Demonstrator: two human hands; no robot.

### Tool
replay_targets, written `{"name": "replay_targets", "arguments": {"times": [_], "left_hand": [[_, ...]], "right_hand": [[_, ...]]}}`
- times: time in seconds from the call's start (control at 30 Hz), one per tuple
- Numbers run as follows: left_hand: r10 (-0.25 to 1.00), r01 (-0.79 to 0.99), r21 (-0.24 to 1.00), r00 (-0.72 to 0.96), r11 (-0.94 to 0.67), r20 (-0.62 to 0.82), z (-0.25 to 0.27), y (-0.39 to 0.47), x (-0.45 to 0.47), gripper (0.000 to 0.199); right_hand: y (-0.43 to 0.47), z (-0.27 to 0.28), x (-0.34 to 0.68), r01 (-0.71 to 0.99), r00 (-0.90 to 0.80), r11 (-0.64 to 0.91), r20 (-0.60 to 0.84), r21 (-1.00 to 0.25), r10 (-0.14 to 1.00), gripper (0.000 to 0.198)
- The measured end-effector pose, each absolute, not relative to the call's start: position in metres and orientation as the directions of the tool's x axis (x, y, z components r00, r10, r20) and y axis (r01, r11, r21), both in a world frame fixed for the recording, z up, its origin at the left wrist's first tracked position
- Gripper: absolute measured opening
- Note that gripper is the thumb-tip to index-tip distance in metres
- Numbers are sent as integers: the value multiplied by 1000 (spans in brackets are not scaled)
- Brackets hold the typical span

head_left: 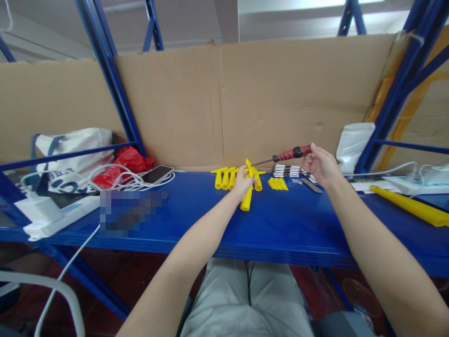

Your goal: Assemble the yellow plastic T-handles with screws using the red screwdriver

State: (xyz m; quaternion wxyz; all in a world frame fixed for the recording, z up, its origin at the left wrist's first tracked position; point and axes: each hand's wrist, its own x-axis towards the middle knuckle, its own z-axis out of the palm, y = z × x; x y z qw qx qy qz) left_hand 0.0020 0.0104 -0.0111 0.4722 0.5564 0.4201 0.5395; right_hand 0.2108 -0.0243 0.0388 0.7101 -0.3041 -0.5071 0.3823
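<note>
Here, our left hand (pixel 242 184) grips a yellow piece (pixel 246 201), and our right hand (pixel 322 164) holds the end of a red-handled screwdriver (pixel 288 154) spanning the gap between them, so pushing off-line could make its tip skid into our left hand.

Yellow tube (pixel 246 199) looks like smooth plastic. Screwdriver (pixel 286 155) = metal rod (pixel 264 162) w/ plastic-y grip (pixel 283 156). Blue table (pixel 189 196) = smooth, shiny metal. Wall (pixel 168 103) = matt cardbd. White bag (pixel 70 166) = cloth.
</note>
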Motion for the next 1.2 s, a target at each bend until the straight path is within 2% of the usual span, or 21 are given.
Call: {"name": "replay_targets", "arguments": {"times": [0.37,0.77,1.2], "left_hand": [[974,-21,977,64,-214,215,-13,11,2,54],[976,-33,978,59,-208,210,-10,9,2,53],[970,-16,972,68,-234,235,-12,10,2,56]], "right_hand": [[-28,41,207,-248,166,528,501,-812,849,27],[-24,38,210,-250,186,521,488,-816,853,36],[-25,39,209,-222,218,523,481,-823,849,27]]}}
